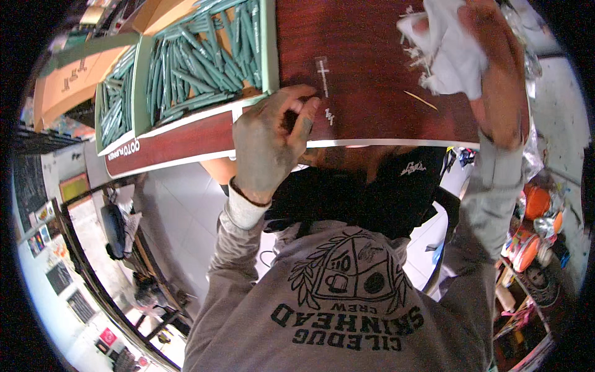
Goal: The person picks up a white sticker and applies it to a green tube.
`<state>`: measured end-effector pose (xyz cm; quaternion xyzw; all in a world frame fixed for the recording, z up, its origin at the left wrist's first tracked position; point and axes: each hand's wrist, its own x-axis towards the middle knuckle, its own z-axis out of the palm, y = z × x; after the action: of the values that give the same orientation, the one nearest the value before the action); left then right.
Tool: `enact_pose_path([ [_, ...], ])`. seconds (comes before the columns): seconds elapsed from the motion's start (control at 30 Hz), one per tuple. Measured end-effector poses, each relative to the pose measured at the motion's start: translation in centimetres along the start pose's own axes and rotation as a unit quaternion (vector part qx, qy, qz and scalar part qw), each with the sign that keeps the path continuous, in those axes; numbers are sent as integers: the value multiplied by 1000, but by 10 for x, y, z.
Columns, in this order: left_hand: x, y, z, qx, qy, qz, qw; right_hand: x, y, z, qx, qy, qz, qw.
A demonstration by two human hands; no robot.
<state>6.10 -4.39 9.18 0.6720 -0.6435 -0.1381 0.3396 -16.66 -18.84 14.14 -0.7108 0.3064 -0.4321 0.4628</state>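
Over the front edge of the dark red tabletop point(365, 118), my left hand point(269, 139) is closed, its fingers curled and its thumb drawn toward the index finger. Whatever may be inside that curl is hidden. Just beyond its fingertips lies a small clear strip with white marks point(322, 77). My right hand point(499, 74), raised at the right side of the table, grips a crumpled white cloth point(449, 53) with frayed threads along its edge. A thin yellowish sliver point(421, 100) rests on the table below the cloth.
Left of my left hand stands an open green-edged box point(271, 46) divided in two, filled with many dark green pens point(198, 68). A cardboard flap point(71, 87) folds out leftward. Clear plastic point(533, 146) hangs by the right table edge. Orange items point(536, 201) sit lower right.
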Motion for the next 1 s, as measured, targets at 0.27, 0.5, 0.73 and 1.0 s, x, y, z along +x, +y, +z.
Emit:
enact_pose_path([
  [0.27, 10, -26, -2, 39, -46, 168, 984, -54, 2, 65, -243, -180, -80, 950],
  [0.5, 8, -33, 0, 89, -61, 157, 982, -60, 20, 76, -356, -224, -115, 900],
  [0.73, 11, -33, 1, 154, -88, 122, 976, -55, 20, 69, -406, -277, -116, 864],
  [1.0, 18, -38, 2, 131, -78, 148, 977, -50, -2, 62, -396, -372, -24, 839],
])
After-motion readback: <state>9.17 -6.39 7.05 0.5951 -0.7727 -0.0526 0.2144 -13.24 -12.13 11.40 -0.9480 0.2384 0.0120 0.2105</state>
